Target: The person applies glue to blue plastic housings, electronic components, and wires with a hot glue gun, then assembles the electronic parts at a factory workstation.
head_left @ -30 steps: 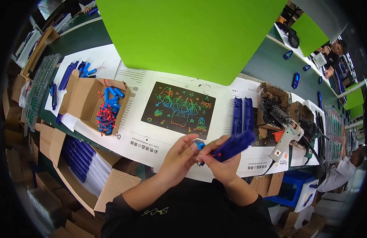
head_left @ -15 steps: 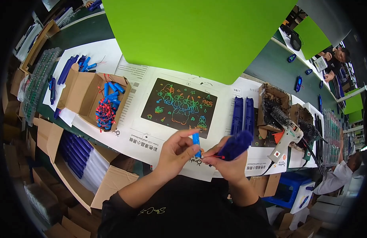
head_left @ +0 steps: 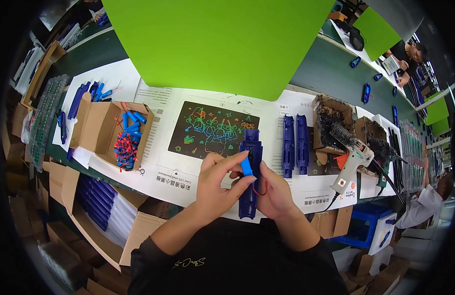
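My left hand (head_left: 218, 183) pinches a light blue cylindrical battery (head_left: 246, 167) between thumb and fingers. The battery is tilted over the middle of a long dark blue plastic half-shell (head_left: 247, 202), which points away from me with its hollow side up. Wrapped along the shell's right side, my right hand (head_left: 277, 194) grips it. A red wire (head_left: 263, 190) loops out by my right thumb. Whether the battery touches the shell I cannot tell. Farther right, two more such shells (head_left: 289, 147) lie side by side on the white paper.
At left stands a cardboard box (head_left: 145, 138) of blue batteries with red wires; below it, a carton (head_left: 131, 241) of dark blue shells. A glue gun (head_left: 354, 164) rests against blackened boxes (head_left: 331, 98) at right. A green panel (head_left: 217, 44) rises ahead. Other people work at far right.
The shell has swung from a raised slant to lengthwise, hollow side up, between my hands. My left hand has brought the battery over it. The view has shifted slightly.
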Motion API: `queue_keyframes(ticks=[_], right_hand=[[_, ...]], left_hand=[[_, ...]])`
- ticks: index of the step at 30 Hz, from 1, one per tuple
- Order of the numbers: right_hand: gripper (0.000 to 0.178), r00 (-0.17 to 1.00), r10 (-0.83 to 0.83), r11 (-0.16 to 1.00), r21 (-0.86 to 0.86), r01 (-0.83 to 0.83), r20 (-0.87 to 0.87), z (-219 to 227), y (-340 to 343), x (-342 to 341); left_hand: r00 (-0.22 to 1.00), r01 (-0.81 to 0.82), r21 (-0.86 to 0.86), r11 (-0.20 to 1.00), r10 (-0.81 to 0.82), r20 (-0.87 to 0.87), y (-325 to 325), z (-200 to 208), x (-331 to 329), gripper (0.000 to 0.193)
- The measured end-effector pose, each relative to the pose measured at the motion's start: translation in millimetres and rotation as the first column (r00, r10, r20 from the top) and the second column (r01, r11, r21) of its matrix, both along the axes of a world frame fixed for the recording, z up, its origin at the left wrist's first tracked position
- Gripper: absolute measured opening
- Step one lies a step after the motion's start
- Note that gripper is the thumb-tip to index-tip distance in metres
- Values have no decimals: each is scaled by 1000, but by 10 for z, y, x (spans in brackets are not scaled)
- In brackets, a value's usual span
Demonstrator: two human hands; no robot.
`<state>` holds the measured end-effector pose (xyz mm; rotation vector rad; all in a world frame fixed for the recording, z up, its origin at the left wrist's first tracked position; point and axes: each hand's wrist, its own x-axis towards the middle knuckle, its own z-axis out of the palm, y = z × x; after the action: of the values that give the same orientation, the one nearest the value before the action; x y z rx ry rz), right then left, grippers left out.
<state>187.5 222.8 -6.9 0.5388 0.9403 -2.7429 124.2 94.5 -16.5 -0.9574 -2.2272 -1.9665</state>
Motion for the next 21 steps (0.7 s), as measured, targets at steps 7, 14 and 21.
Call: queue_keyframes(ticks=[7, 14, 21], right_hand=[[42, 988, 70, 997, -34, -75, -134, -10, 108, 92], [42, 966, 142, 987, -37, -154, -217, 64, 135, 97], [47, 952, 197, 973, -70, -219, -235, -5, 189, 160]], left_hand=[[960, -39, -153, 987, -6, -280, 27, 14, 16, 48], [938, -172, -85, 981, 137, -319, 41, -28, 110, 51], [962, -116, -321, 940, 26, -272, -51, 86, 98, 52]])
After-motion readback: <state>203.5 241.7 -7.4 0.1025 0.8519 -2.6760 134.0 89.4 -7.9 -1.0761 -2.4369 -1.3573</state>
